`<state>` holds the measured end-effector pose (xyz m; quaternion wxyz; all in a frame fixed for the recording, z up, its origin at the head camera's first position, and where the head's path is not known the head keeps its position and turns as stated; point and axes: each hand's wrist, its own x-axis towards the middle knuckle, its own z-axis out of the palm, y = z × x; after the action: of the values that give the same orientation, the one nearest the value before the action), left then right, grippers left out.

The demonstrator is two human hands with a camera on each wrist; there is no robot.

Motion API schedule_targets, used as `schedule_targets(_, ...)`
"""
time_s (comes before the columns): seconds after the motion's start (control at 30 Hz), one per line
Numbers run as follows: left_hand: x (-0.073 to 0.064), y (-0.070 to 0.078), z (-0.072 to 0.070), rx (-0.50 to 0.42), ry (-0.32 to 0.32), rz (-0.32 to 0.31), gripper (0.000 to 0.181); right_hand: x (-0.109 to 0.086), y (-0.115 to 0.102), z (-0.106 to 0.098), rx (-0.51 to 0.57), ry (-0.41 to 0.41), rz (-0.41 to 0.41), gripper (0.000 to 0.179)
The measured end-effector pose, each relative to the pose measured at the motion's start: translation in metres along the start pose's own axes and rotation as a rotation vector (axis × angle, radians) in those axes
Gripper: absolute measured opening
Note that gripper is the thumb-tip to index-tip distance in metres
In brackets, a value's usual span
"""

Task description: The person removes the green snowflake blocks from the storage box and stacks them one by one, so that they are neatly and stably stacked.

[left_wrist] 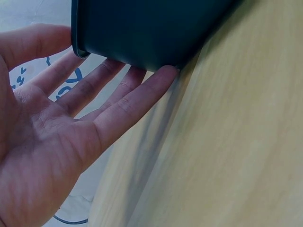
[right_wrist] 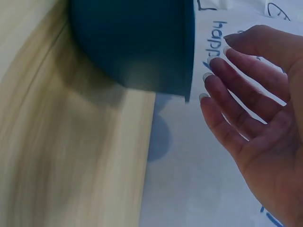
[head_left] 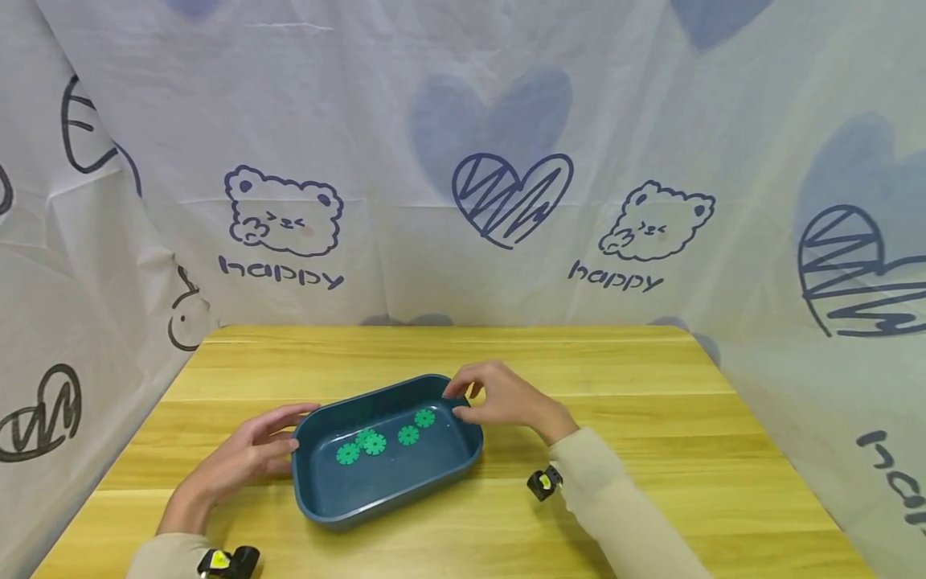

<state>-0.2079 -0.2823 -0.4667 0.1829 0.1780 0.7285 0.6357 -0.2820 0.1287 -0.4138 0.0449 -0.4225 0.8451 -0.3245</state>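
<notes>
A dark blue rectangular plastic tub (head_left: 376, 482) with rounded corners sits slightly askew on the table. On its floor lie several small green notched discs (head_left: 408, 435), a few bunched toward the left side and others nearer the right. My left hand (head_left: 246, 454) is at the tub's left end; in the left wrist view its straight fingers (left_wrist: 128, 106) reach along the outer wall and the thumb comes up to the rim. Over the right end hovers my right hand (head_left: 502, 398), fingers loosely bent with nothing between them; the right wrist view has its fingertips apart from the tub wall (right_wrist: 137, 42).
The light wooden table (head_left: 615, 482) spreads out around the tub. Behind it and along both sides hangs a white cloth (head_left: 405, 265) printed with hearts, bears and lettering. Each wrist wears a small black camera strap (head_left: 544, 482).
</notes>
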Motion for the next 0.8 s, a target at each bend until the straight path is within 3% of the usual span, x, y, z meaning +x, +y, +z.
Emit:
schedule_targets(0.27,0.002,0.0,-0.001,0.006,0.007,-0.009,0.058,0.021,-0.006,0.019,0.006,-0.075,-0.044,0.023)
schedule_targets(0.4,0.003,0.001,-0.002,0.007,0.01,-0.021,0.059,0.029,-0.008,0.03,-0.021,-0.113,-0.017,0.024)
schedule_targets(0.63,0.003,0.0,-0.002,-0.023,-0.028,0.03,0.056,0.041,-0.011,0.048,-0.125,-0.168,0.03,0.025)
schedule_targets(0.8,0.002,-0.001,-0.003,-0.03,-0.033,0.026,0.055,0.045,-0.013,0.058,-0.205,-0.177,0.061,0.026)
